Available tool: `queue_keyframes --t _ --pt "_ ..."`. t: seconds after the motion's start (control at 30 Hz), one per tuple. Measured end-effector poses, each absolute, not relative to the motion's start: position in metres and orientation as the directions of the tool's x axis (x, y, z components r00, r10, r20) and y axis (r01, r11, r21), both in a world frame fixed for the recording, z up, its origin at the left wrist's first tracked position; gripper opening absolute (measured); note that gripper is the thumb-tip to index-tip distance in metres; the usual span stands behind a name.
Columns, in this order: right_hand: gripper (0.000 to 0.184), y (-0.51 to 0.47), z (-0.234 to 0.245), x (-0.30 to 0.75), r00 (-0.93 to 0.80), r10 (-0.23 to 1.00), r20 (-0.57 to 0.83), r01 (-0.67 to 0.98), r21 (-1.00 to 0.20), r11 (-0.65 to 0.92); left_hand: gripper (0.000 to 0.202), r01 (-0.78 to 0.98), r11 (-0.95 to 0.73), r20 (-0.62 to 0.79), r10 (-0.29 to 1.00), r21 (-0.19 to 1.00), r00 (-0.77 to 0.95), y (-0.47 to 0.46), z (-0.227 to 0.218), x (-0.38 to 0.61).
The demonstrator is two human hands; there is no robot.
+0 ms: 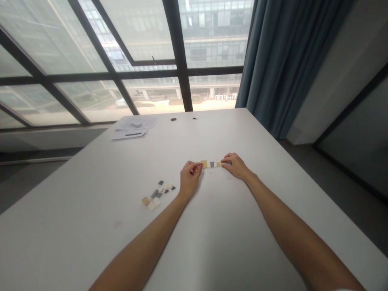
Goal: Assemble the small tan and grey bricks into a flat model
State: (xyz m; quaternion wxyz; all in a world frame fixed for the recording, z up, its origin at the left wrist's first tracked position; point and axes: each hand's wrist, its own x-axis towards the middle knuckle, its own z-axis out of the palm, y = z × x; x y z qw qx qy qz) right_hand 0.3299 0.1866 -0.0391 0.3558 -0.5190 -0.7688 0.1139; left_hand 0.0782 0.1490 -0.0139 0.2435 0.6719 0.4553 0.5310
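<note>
The left hand [189, 178] and right hand [235, 165] each pinched one end of the brick strip [211, 164], which lay flat on the tabletop [100, 238]. Loose bricks [157, 195] lay beside the left hand.

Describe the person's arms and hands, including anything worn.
Both forearms are bare for nearly all the length in view, with no gloves. Neither the left hand nor the right hand shows a watch, bracelet or ring.
</note>
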Motion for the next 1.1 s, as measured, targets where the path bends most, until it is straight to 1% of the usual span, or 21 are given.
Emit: queue_keyframes --t 0.97,1.1 --pt "0.015 0.1863 -0.0388 0.3279 -0.210 0.880 0.425 0.734 -0.527 0.430 0.017 0.352 -0.461 0.479 0.877 0.814 0.040 0.1528 -0.0157 0.0778" --pt "0.016 0.1874 -0.0397 0.3285 -0.214 0.892 0.398 0.743 -0.526 0.413 0.018 0.376 -0.451 0.470 0.882 0.809 0.047 0.1531 -0.0163 0.0778"
